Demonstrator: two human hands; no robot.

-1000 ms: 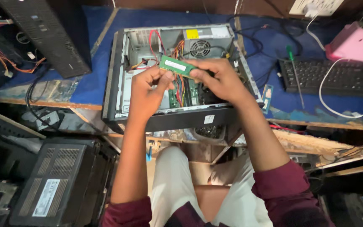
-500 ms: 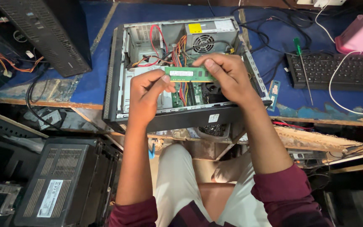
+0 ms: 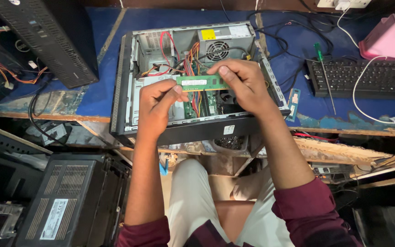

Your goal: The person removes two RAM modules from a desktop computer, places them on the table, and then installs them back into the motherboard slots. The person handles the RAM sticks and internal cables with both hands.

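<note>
Both of your hands hold one long green memory module with a white label (image 3: 203,83), level and lengthwise, above the open grey desktop computer case (image 3: 123,82) that lies on its side on the blue bench (image 3: 94,93). Your left hand (image 3: 154,107) pinches the left end of the module between the thumb and the curled fingers (image 3: 175,90), and your right hand (image 3: 245,84) grips the right end, with the fingers bent over its top edge. The module is in the air, above the green mainboard with its slots (image 3: 193,107), and it does not touch the board as far as I can see. I judge that you are at the step of bringing the module to its slot, or of checking it just over the board; which of the two I cannot tell. A next move would ask you to line the notch with the slot and to keep the red and orange cables (image 3: 190,64) out of the way, and to press evenly at both ends. On your right lie a green-handled screwdriver (image 3: 324,75) and a black keyboard (image 3: 366,77), well apart from the case. A second small green module (image 3: 293,104) lies on the bench just beside the case.
</note>
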